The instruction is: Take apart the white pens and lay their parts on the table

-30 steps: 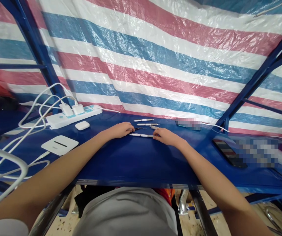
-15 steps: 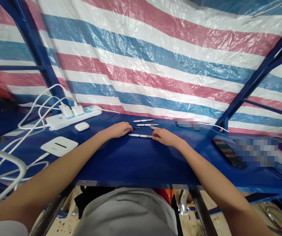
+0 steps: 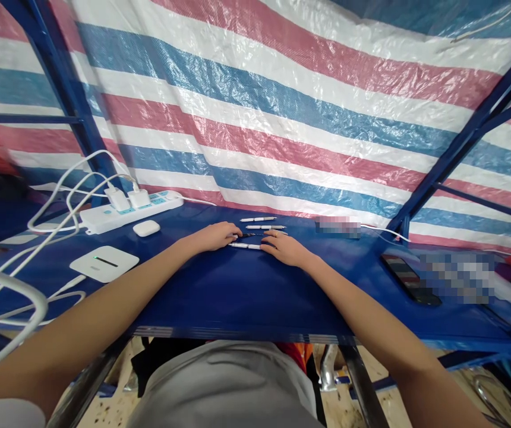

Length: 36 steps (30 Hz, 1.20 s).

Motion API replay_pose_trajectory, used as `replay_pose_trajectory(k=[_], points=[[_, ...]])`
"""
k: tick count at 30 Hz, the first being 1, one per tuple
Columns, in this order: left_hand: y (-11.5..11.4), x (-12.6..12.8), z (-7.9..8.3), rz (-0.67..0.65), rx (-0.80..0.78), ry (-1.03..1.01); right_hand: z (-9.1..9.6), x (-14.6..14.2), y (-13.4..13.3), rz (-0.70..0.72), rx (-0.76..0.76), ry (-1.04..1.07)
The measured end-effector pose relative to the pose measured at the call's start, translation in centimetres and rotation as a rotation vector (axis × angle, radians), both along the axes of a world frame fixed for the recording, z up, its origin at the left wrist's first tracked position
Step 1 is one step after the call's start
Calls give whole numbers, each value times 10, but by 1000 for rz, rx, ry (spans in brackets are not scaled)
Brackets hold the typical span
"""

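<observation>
My left hand (image 3: 211, 236) rests palm down on the blue tabletop (image 3: 220, 297), its fingertips beside a small dark pen part (image 3: 246, 235). My right hand (image 3: 284, 249) lies flat just to the right, its fingers over the right end of a white pen (image 3: 244, 245), which runs between both hands. Two more white pens (image 3: 258, 219) (image 3: 265, 226) lie side by side just beyond my fingers. Neither hand visibly grips anything, though my right fingers may touch the lower pen.
A white power strip (image 3: 131, 213) with plugged-in chargers and cables stands at the left, near a white earbud case (image 3: 146, 228) and a white router (image 3: 104, 263). A phone (image 3: 409, 279) lies at the right. A striped tarp (image 3: 255, 119) hangs behind the table.
My right hand has slid left, closer to my left hand, and now covers more of the lower white pen. My left hand has barely moved.
</observation>
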<state>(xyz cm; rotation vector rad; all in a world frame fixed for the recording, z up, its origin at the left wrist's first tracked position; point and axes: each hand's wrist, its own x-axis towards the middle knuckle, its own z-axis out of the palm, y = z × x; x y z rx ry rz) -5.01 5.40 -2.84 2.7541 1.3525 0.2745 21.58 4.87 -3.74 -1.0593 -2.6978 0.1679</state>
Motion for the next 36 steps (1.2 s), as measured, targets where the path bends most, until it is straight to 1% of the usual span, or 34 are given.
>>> replay_pose_trajectory(k=[6, 14, 20, 28, 36], points=[[-2, 4, 2, -9, 3, 5, -6, -4, 7, -11, 7, -19], [-1, 5, 1, -8, 6, 16, -5, -5, 8, 6, 7, -25], [-2, 6, 2, -36, 3, 4, -3, -4, 7, 23, -7, -2], [6, 0, -7, -70, 5, -29, 0, 0, 6, 55, -26, 25], [9, 0, -9, -140, -15, -56, 2, 0, 5, 81, -21, 64]])
